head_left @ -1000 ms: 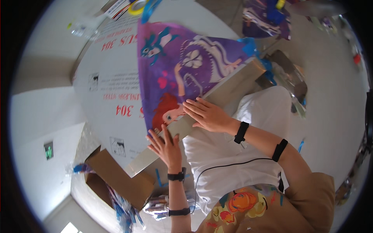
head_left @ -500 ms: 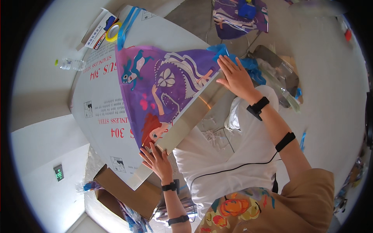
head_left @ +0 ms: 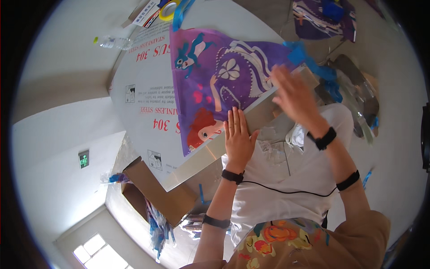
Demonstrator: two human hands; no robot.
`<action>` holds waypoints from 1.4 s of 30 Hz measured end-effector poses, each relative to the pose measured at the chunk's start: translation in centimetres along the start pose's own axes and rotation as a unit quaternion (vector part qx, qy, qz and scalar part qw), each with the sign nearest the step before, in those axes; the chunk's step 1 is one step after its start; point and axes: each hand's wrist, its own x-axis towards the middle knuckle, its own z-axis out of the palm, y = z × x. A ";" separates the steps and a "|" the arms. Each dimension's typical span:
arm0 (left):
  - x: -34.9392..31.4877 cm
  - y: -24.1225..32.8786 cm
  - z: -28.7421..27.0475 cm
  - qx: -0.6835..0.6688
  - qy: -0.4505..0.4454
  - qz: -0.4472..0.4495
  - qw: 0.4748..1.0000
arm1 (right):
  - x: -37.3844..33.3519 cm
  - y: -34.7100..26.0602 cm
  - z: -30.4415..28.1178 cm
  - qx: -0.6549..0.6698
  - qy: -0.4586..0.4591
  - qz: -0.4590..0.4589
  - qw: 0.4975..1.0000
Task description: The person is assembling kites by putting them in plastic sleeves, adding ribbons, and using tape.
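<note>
My left hand [head_left: 239, 145] lies flat along the near edge of the purple printed sheet [head_left: 190, 92], my right hand [head_left: 294, 96] beside its right-hand end.
The sheet lies on the grey surface [head_left: 145, 121], against its bare metal edge strip [head_left: 197, 167]; my left fingers [head_left: 236, 120] are straight and nearly together, thumb apart, clasping nothing, their tips across that edge. My right fingers are blurred but stretched out, thumb apart, clasping nothing I can see; whether they touch the sheet I cannot tell. Blue ribbon [head_left: 298, 54] sits just beyond them, and a yellow tape roll [head_left: 169, 10] lies near the sheet's far-left corner.
</note>
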 end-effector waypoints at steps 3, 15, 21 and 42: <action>-0.7 -1.2 -0.1 0.001 -0.010 0.011 1.000 | -1.1 -5.3 1.4 0.097 -0.055 -0.085 0.990; -10.2 -10.6 -2.2 0.048 -0.006 -0.135 0.990 | -1.7 -6.6 2.6 0.068 -0.097 -0.112 0.987; -11.4 -10.7 -0.9 0.050 0.066 -0.242 0.967 | -1.8 -6.4 2.5 0.057 -0.107 -0.105 0.987; 9.7 2.5 -0.4 -0.322 0.115 0.013 0.940 | -1.4 -4.0 2.4 0.378 0.094 0.063 0.919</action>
